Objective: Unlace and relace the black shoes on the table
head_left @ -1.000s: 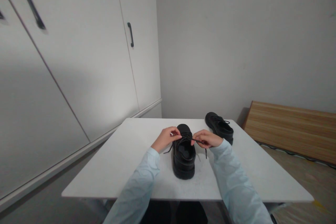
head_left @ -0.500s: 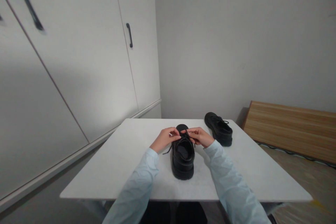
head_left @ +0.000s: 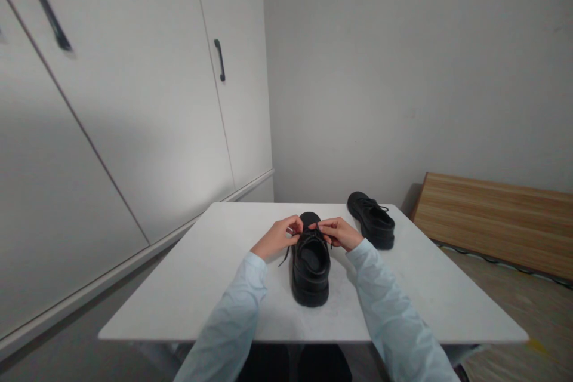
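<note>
A black lace-up shoe (head_left: 310, 279) stands upright on the white table (head_left: 201, 292), its heel toward me and its toe pointing away. At its left side my left hand (head_left: 283, 235) has thumb and fingertips bent together on a black lace (head_left: 285, 256), whose end hangs beside the shoe. My right hand (head_left: 339, 233) pinches a lace over the front of the shoe, from the right side. The fingertips of both hands are a short way apart above the lacing.
A second black shoe (head_left: 378, 228) stands at the back right of the table. Beyond it a wood-grain board (head_left: 496, 221) leans near the grey wall (head_left: 403, 71). White cabinets (head_left: 134, 101) with dark handles line the left. My knees are below the front edge.
My left hand has moved slightly left, away from the middle of the lacing, and the hanging lace end has shifted. My right hand keeps nearly the same place.
</note>
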A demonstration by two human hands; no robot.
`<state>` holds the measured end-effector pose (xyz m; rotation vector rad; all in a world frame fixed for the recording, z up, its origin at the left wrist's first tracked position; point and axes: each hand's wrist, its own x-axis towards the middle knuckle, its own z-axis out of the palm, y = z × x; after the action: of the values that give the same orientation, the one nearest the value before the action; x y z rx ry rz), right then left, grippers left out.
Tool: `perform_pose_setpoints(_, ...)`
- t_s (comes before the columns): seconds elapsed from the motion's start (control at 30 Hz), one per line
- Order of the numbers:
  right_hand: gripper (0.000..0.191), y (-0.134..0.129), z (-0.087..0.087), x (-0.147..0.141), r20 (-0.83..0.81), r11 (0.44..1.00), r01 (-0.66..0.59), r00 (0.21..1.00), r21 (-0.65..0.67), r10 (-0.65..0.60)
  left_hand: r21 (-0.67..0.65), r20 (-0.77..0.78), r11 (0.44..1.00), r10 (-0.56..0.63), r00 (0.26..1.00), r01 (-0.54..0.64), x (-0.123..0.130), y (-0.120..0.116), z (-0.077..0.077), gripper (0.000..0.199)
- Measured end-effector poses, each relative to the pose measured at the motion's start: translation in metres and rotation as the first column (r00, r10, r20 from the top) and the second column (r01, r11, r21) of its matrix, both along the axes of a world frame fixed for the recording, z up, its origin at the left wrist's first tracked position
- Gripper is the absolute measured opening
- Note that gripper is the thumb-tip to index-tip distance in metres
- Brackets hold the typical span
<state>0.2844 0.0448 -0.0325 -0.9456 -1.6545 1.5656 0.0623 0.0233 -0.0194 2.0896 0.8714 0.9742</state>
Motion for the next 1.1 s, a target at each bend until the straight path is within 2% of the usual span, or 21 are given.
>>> perform_pose_setpoints(0.1, 0.053, 0.0, -0.001, 0.0, -0.007, 1.0, -0.007, 1.0, 0.003, 0.007, 0.096, -0.035, 0.995, 0.008, 0.999, -0.005, -0.001, 0.0, 0.001, 0.013)
perform_pose_setpoints(0.2, 0.053, 0.001, -0.001, 0.0, -0.006, 1.0, -0.006, 1.0, 0.005, 0.006, 0.187, -0.034, 0.981, 0.065, 0.997, -0.058, -0.001, 0.002, 0.002, 0.018)
perform_pose_setpoints(0.4, 0.051, 0.0, 0.0, -0.001, -0.003, 1.0, 0.003, 1.0, -0.002, -0.003, 0.249, -0.06, 0.955, 0.179, 0.982, -0.159, -0.003, 0.008, -0.003, 0.021)
perform_pose_setpoints(0.7, 0.049, -0.002, 0.002, -0.002, -0.002, 1.0, 0.023, 1.0, 0.0, -0.023, 0.461, -0.076, 0.851, 0.32, 0.944, -0.252, 0.005, 0.011, -0.015, 0.019)
perform_pose_setpoints(0.93, 0.045, -0.003, 0.006, -0.004, 0.049, 0.997, 0.023, 0.998, 0.074, -0.026, 0.456, 0.04, 0.848, 0.285, 0.958, -0.271, 0.019, 0.001, -0.015, 0.018)
perform_pose_setpoints(1.1, 0.049, -0.005, 0.009, -0.003, 0.121, 0.973, 0.018, 0.992, 0.232, -0.047, 0.429, 0.141, 0.836, 0.313, 0.939, -0.343, 0.026, 0.0, -0.018, 0.012)
